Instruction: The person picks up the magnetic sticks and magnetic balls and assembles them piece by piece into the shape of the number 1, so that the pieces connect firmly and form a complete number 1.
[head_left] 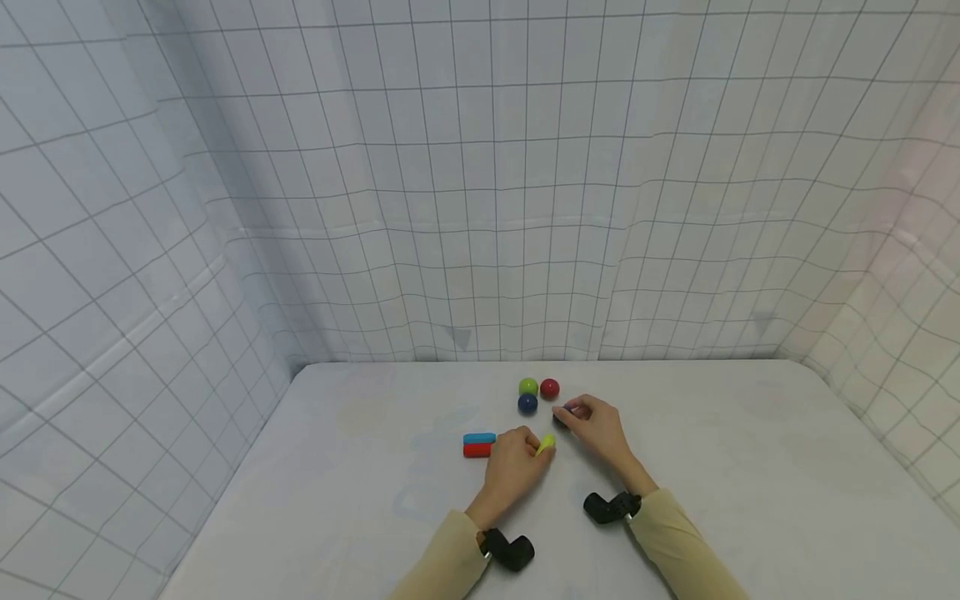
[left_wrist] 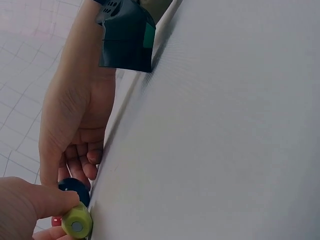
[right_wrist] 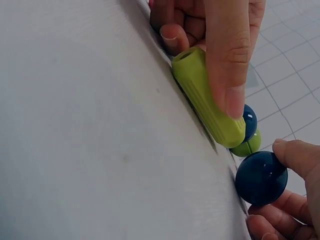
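Observation:
My left hand (head_left: 513,462) pinches a yellow-green ribbed handle (right_wrist: 205,97) between thumb and fingers, low over the white table. One end of the handle, with a small hole in it, shows in the right wrist view. Just to the right, my right hand (head_left: 598,427) grips a glossy dark blue ball (right_wrist: 261,179) between thumb and fingertips. Handle and ball are apart. Part of that ball is hidden by fingers in the head view.
Beyond the hands sit a green ball (head_left: 528,386), a red ball (head_left: 550,389) and another dark blue ball (head_left: 527,404), close together. Left of my left hand lie a blue handle (head_left: 479,438) and a red handle (head_left: 477,451), side by side. White gridded curtains (head_left: 495,208) surround the table (head_left: 337,492).

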